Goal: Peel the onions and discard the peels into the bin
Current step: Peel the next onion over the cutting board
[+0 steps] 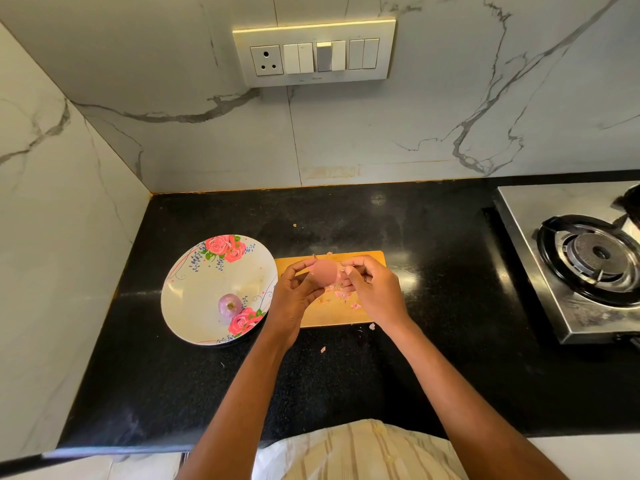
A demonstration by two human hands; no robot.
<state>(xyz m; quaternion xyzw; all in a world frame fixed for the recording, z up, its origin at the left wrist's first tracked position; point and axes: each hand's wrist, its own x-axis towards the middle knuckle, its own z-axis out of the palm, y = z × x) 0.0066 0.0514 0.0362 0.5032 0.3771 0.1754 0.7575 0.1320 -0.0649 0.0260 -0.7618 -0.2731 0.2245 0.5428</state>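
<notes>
The left hand point(294, 289) cups a small, pale pink onion point(325, 273) with its fingers curled round it, holding it above the rectangular wooden chopping board point(375, 259). The right hand point(372, 289) is closed at the onion's right side, its fingertips pinching at what looks like a bit of skin there, though the exact piece is too small to make out. The onion's surface looks smooth and mostly bare, so this one seems close to finished. Thin pink scraps of peel point(341, 295) lie scattered on the board beneath the hands, and a few stray flakes point(322, 349) sit on the black stone counter point(207, 375) nearer the person. To the left, touching the board's edge, a white floral-patterned plate point(187, 299) holds one purple onion point(229, 305), apparently already peeled. No bin is in view, so by this judgement all the discarding remains.
</notes>
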